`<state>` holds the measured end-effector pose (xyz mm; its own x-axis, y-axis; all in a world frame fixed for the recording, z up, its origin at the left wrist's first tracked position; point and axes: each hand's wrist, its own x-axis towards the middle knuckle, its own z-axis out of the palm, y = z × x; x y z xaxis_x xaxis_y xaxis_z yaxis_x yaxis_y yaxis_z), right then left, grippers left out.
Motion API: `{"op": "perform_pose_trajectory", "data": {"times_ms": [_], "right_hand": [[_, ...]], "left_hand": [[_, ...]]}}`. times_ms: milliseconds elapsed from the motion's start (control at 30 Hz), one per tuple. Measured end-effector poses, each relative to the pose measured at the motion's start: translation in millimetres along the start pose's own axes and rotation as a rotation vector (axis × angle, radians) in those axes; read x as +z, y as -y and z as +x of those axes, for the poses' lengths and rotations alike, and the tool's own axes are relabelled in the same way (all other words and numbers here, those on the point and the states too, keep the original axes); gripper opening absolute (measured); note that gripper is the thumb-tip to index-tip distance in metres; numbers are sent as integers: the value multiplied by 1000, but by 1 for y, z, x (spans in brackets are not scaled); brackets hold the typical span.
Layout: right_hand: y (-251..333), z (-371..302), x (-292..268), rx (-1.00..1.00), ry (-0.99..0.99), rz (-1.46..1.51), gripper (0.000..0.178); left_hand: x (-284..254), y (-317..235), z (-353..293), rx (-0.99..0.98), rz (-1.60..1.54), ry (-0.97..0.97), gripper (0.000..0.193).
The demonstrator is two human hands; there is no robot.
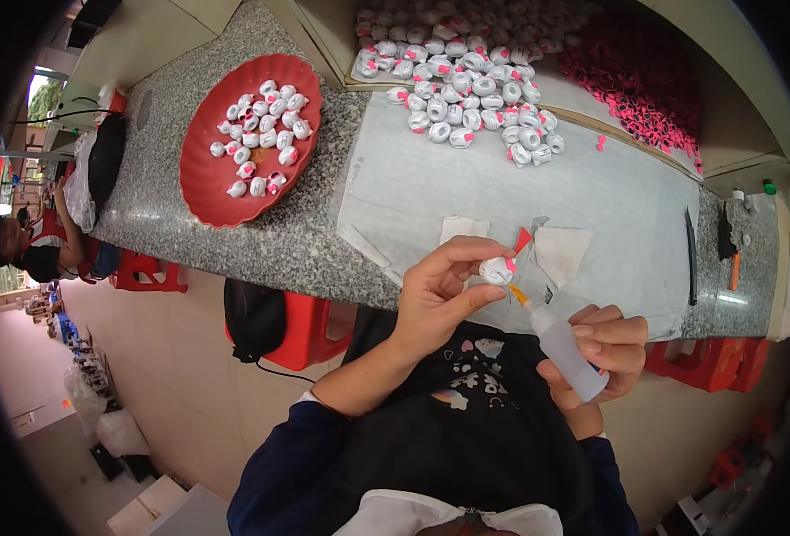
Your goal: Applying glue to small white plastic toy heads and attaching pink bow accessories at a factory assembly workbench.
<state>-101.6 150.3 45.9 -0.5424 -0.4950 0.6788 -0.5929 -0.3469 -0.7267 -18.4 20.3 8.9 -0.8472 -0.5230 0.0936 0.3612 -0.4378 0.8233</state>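
Between the thumb and fingers of my left hand (440, 299) is a small white toy head (497, 270) with a pink bow. My right hand (605, 353) grips a translucent squeeze bottle (567, 348), its orange needle tip (519, 295) pointing up at the toy head. The tip is at the head's lower right edge; whether it touches I cannot tell. Both hands are above the near edge of a pale work sheet (466, 183). Just beyond them a red pointed piece (522, 239) and white cloth scraps (563, 254) lie on the sheet.
A red scalloped dish (203, 170) with several toy heads stands at the left. Many more white heads (466, 89) are heaped at the back, beside a pile of pink rings (645, 80). A dark slim tool (691, 259) lies at the right. Another person (42, 241) sits far left.
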Motion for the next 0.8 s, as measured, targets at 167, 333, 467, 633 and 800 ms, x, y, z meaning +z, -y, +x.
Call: {"op": "perform_pose_trajectory", "data": {"times_ms": [167, 333, 467, 633, 800], "right_hand": [[-1, -1, 1, 3, 18, -8, 36], [1, 0, -2, 27, 39, -21, 37], [0, -1, -1, 14, -9, 10, 37], [-1, 0, 0, 14, 25, -5, 36], [-1, 0, -4, 26, 38, -15, 35]], "left_hand": [[-2, -1, 1, 123, 261, 65, 33], [-2, -2, 1, 123, 295, 61, 32], [-2, -2, 0, 116, 300, 56, 32], [-3, -1, 0, 130, 335, 71, 32], [-5, -1, 2, 144, 344, 65, 32]]}}
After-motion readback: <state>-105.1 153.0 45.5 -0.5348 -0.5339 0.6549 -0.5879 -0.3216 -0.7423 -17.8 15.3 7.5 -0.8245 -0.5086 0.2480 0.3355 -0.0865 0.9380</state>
